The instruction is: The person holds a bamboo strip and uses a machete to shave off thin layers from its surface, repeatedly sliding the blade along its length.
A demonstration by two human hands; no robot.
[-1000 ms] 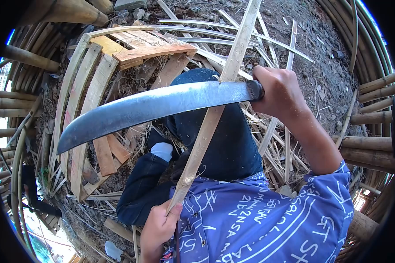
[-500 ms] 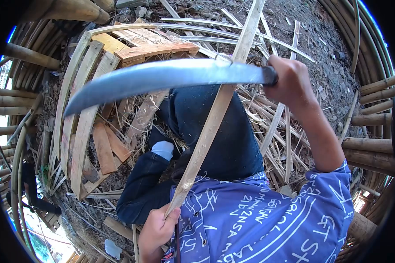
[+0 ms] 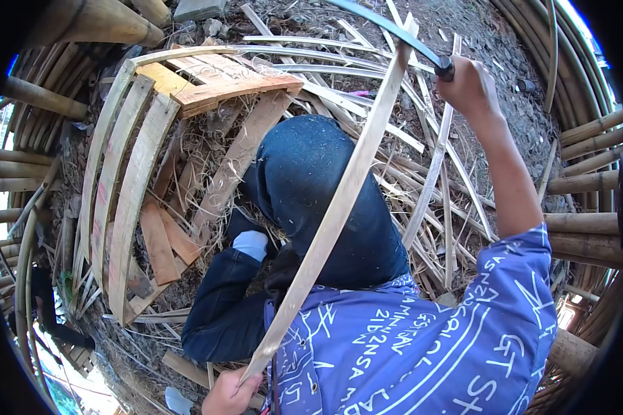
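Note:
My left hand is closed round the lower end of a long pale bamboo strip, low in the view. The strip slants up across my bent knee toward the upper right. In my right hand is the dark handle of a machete. Its curved blade lies across the strip near the strip's far end; whether it touches cannot be made out. The blade's tip runs out of the top of the view.
A slatted wooden crate stands at the left with loose boards and shavings in it. Split bamboo strips lie on the ground beyond my knee. Bamboo poles line the right side, and a person's dark-clothed leg shows at far left.
The machete has moved up and away from me, from mid-strip to near the strip's far end, its blade turned more edge-on. My left hand and the strip's near end have shifted down and left.

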